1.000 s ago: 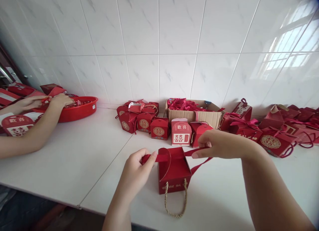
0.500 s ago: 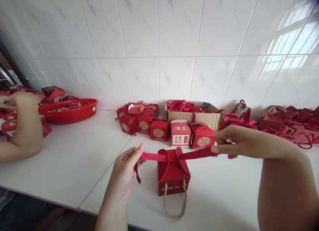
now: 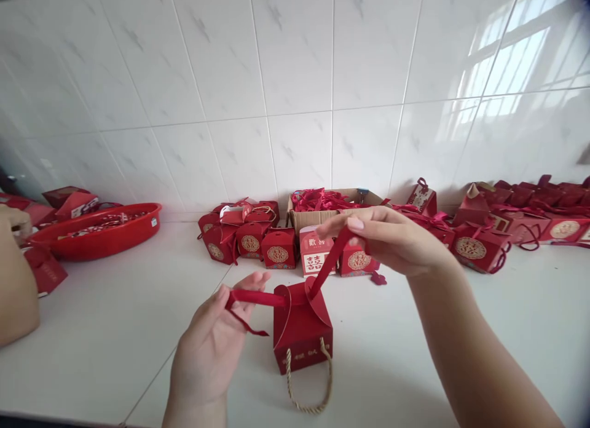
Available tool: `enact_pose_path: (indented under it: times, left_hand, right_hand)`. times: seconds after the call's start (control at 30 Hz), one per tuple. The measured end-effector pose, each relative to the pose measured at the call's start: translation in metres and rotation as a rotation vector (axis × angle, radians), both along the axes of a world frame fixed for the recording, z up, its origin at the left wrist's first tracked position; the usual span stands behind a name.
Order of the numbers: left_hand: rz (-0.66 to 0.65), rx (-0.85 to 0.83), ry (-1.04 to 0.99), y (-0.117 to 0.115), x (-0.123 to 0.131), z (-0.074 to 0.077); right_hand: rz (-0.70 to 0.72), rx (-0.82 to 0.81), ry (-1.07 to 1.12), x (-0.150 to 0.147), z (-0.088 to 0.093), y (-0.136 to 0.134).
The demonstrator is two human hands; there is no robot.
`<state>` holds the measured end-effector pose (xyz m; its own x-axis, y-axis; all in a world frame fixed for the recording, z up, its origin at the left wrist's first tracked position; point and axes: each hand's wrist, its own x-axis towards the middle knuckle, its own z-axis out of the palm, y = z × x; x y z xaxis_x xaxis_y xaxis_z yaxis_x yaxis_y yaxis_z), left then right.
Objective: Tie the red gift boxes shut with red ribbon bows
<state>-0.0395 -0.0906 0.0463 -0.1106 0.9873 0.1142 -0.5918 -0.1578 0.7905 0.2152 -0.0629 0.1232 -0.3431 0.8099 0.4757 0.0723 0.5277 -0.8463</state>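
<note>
A red gift box (image 3: 302, 323) with gold lettering stands on the white table, its curved flaps folded up at the top. A twisted rope handle (image 3: 310, 408) hangs down its front onto the table. Red ribbon (image 3: 258, 297) runs through the flaps and comes out at both sides. My left hand (image 3: 214, 336), left of the box, pinches one end, and a short tail dangles below the fingers. Up and to the right of the box, my right hand (image 3: 385, 234) holds the other end between thumb and fingers; that stretch slants upward.
Several finished-looking red boxes (image 3: 279, 248) and a cardboard carton (image 3: 313, 217) of ribbons line the tiled wall. More boxes (image 3: 477, 246) lie at the right. At the left are a red basin (image 3: 96, 231) of small items and another person's arm (image 3: 18, 280).
My right hand has lifted and moved inward, so its ribbon end now slants up instead of running sideways. My left fingers have spread more. The view has shifted to the right.
</note>
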Motion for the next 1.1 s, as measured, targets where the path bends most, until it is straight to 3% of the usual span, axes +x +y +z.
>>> enact_pose_path:
  times: [0.07, 0.13, 0.3, 0.4, 0.53, 0.73, 1.0, 1.1]
  left_hand:
    - [-0.009, 0.033, 0.006, -0.001, 0.005, 0.007]
    - [-0.043, 0.075, 0.029, 0.0, 0.01, 0.019]
    - [0.068, 0.168, 0.16, 0.006, 0.025, 0.055]
    - [0.147, 0.17, 0.413, 0.01, 0.029, 0.066]
    - [0.189, 0.225, 0.682, 0.01, 0.033, 0.067]
    - [0.191, 0.235, 0.674, -0.002, 0.044, 0.063]
    - [0.414, 0.423, 0.49, -0.006, 0.054, 0.059]
    - [0.43, 0.441, 0.502, -0.008, 0.054, 0.056]
  right_hand:
    - [0.228, -0.119, 0.17, -0.008, -0.001, 0.003]
    - [0.322, -0.203, 0.336, -0.012, -0.002, 0.006]
    - [0.228, -0.159, 0.52, -0.018, -0.003, 0.01]
    - [0.024, -0.057, 0.452, -0.022, -0.004, 0.006]
    - [-0.227, 0.152, 0.309, -0.028, -0.006, 0.001]
    - [-0.217, 0.267, 0.3, -0.03, -0.009, -0.003]
    - [-0.278, 0.325, 0.372, -0.023, -0.009, -0.008]
    - [-0.323, 0.36, 0.374, -0.021, -0.009, -0.01]
